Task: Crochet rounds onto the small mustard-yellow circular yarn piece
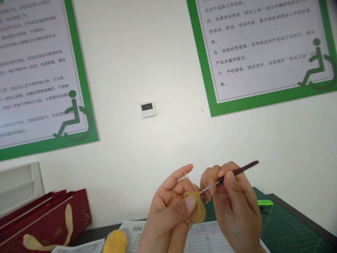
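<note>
My left hand (173,209) pinches a small tan crochet piece (200,210) between thumb and fingers. A strand of tan yarn (188,176) runs over its raised index finger down to the piece. In my right hand (233,205) is a crochet hook (239,170) with a dark handle and a thin metal shaft, gripped between thumb and fingers. The hook's tip meets the top right edge of the crochet piece. Part of the piece is hidden behind my left thumb.
A yellow yarn ball (116,241) sits by printed papers (207,236) on the table. To the right lies a green cutting mat (286,221) with a bright green tool (265,202). Dark red gift bags (47,225) stand at left. Behind is a wall with a thermostat (148,109) and green-framed posters.
</note>
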The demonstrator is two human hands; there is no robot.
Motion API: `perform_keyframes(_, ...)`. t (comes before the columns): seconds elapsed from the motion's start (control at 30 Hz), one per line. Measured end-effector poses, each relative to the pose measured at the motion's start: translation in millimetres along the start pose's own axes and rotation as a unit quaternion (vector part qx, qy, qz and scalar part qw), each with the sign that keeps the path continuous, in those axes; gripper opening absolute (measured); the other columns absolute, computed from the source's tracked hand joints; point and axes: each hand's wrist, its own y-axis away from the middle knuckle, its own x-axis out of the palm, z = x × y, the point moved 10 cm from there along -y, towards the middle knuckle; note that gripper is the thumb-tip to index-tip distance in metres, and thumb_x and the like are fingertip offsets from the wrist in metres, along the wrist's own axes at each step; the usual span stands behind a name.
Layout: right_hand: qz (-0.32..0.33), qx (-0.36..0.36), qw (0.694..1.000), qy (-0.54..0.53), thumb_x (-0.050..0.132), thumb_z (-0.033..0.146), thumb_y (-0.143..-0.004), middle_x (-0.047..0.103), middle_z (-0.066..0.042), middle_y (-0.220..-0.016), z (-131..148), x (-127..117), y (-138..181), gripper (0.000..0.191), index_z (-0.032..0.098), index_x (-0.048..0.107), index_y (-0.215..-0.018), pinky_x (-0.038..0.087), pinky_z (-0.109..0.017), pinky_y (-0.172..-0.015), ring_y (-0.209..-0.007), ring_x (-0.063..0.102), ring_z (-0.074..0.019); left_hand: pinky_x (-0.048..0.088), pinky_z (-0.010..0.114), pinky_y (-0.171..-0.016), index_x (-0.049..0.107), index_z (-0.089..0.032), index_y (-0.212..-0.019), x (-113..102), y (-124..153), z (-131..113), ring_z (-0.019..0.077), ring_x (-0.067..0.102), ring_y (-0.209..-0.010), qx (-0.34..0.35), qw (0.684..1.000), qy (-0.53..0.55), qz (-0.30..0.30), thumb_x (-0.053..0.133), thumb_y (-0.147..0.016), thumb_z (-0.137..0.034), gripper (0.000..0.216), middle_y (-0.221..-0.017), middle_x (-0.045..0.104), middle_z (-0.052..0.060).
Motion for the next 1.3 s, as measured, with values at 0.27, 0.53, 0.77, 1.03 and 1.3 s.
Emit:
perform_keyframes(0.27,0.037,0.047,0.995,0.084,0.058,0.037,-0.100,0.068,0.001,-0.088,-12,2,-4,0.016,0.025,0.063,-0.092,0.049,-0.024,-0.072,-0.080,0.061,-0.0119,0.051,0.022,-0.069,0.079,-0.022,-0.110,-4,5,-23,0.0135,0.064,-0.074,0.136,0.980,-0.118,-0.085,0.087,-0.071,-0.014,0.040,-0.076,0.066,0.002)
perform_keyframes(0.53,0.033,-0.034,0.989,0.138,0.053,0.034,-0.103,0.070,0.003,-0.083,5,-2,-2,0.009,0.028,0.057,-0.099,0.050,-0.026,-0.074,-0.078,0.065,-0.0124,0.053,0.019,-0.063,0.082,-0.024,-0.102,-1,7,-27,0.0100,0.064,-0.067,0.165,0.973,-0.118,-0.108,0.090,-0.066,-0.011,0.039,-0.075,0.068,0.000)
perform_keyframes(0.77,0.065,-0.048,0.986,0.144,0.051,0.033,-0.104,0.071,0.002,-0.084,11,3,-7,0.008,0.027,0.056,-0.101,0.054,-0.029,-0.074,-0.078,0.067,-0.0137,0.053,0.018,-0.063,0.081,-0.024,-0.102,-4,7,-29,0.0088,0.063,-0.065,0.172,0.969,-0.136,-0.112,0.088,-0.068,-0.011,0.037,-0.073,0.067,-0.001)
perform_keyframes(1.03,0.138,-0.162,0.943,0.258,0.050,0.017,-0.102,0.070,-0.003,-0.091,34,17,-2,0.013,0.023,0.059,-0.107,0.054,-0.036,-0.075,-0.085,0.068,-0.0181,0.054,0.019,-0.065,0.081,-0.025,-0.103,-4,11,-34,0.0101,0.063,-0.068,0.203,0.953,-0.187,-0.128,0.086,-0.071,-0.010,0.036,-0.075,0.068,-0.001)
perform_keyframes(1.3,0.242,-0.335,0.803,0.428,0.055,0.007,-0.094,0.073,-0.007,-0.087,59,52,17,0.020,0.021,0.060,-0.107,0.055,-0.037,-0.068,-0.077,0.067,-0.0190,0.055,0.014,-0.069,0.080,-0.030,-0.108,-6,11,-37,0.0089,0.067,-0.074,0.223,0.941,-0.231,-0.104,0.082,-0.077,-0.009,0.037,-0.083,0.070,-0.001)
